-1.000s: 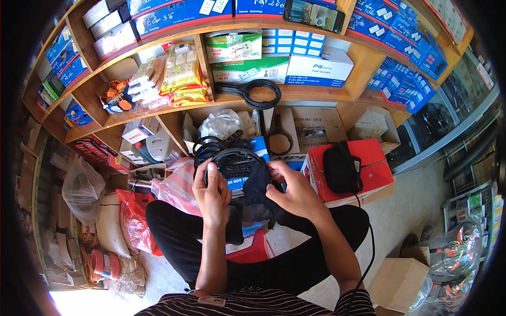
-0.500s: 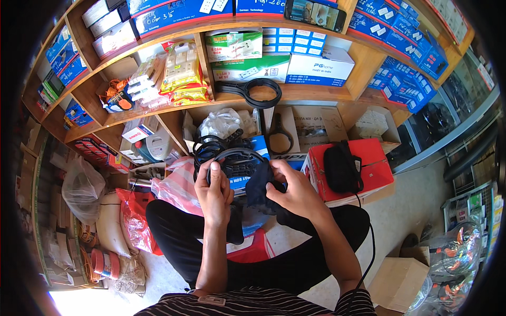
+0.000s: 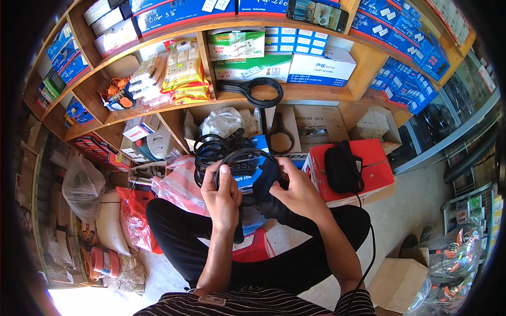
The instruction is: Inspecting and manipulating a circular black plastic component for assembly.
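Head view looks down on a person seated on a low red stool (image 3: 256, 247), knees apart in black trousers, facing wooden shelves (image 3: 295, 94) packed with boxes. Both hands meet just in front of the chest over a black ring-shaped tool (image 3: 243, 158) with a toothed band. The left hand (image 3: 224, 194) is closed around the near-left part of the ring, thumb pointing up along it. The right hand (image 3: 295, 188) is curled around a dark cloth-like piece (image 3: 266, 181) pressed against the ring's right side, fingers bent inward. Just beyond the hands, on the floor against the lowest shelf, lies a stack of similar black rings (image 3: 211, 150) beside a blue box (image 3: 252, 176). To the right sits a red box (image 3: 369, 168) with a black pouch (image 3: 341, 167) on top, a cord trailing from it toward the near side. On the shelf edge farther off rests a larger black ring wrench (image 3: 258, 94). Pink and red plastic bags (image 3: 176, 184) crowd the floor to the left.
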Motion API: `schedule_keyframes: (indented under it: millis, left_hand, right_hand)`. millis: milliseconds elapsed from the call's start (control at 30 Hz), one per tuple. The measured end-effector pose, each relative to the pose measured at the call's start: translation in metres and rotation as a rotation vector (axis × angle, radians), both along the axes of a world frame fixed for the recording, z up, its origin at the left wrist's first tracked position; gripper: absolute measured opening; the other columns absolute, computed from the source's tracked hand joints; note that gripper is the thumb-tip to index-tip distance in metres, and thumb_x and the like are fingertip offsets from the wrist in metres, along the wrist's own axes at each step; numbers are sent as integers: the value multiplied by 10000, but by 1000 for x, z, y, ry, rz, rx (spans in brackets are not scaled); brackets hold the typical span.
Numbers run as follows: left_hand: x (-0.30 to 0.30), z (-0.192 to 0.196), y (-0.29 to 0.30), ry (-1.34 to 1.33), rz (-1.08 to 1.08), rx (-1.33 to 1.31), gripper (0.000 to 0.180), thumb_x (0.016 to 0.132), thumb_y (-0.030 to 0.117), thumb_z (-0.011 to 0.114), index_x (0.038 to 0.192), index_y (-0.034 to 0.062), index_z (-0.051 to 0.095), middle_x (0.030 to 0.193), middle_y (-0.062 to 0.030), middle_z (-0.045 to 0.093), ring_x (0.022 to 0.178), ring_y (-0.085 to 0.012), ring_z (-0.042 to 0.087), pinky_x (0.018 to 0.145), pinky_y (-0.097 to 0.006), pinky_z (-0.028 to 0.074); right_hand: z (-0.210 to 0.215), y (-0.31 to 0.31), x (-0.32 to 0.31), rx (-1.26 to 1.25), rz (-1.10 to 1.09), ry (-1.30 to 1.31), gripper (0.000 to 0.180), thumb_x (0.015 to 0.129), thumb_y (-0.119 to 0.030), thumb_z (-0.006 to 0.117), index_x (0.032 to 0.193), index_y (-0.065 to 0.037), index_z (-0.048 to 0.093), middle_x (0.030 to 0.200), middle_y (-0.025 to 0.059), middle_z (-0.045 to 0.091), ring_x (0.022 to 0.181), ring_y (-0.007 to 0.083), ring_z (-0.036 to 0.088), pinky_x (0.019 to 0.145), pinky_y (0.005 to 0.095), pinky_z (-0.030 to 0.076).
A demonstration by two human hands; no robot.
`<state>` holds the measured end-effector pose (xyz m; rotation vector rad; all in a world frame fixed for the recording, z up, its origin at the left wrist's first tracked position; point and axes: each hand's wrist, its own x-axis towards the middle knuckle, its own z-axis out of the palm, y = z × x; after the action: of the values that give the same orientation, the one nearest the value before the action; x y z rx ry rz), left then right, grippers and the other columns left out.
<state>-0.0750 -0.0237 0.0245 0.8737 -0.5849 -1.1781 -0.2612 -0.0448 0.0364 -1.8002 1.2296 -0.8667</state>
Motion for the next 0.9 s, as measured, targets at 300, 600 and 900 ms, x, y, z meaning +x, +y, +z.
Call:
schedule_keyframes:
  millis: [300,600,900]
  left_hand:
    - [5,3,-2,-7,118,4,219,1086,271,586,1163,67,603,595,63,323,447,-19,264,390,-230,170]
    - [0,5,0,-4,91,-8,195,1094,260,569,1163,81,605,652,55,338,466,-15,271,381,-215,175]
    - [7,3,-1,-2,113,-1,213,1080,242,598,1175,52,620,616,63,371,458,-16,287,394,-223,197]
  right_hand:
    - [7,1,-6,-34,24,-55,496,902,-120,744,1336,57,582,1058,226,719,964,276,716,883,359,547]
    - [5,1,-2,98,20,-245,544,911,-107,730,1407,7,538,959,125,686,936,214,677,882,348,530]
    - [5,4,8,-36,-14,-42,620,878,-115,713,1459,-33,510,955,185,659,906,311,679,844,381,536]
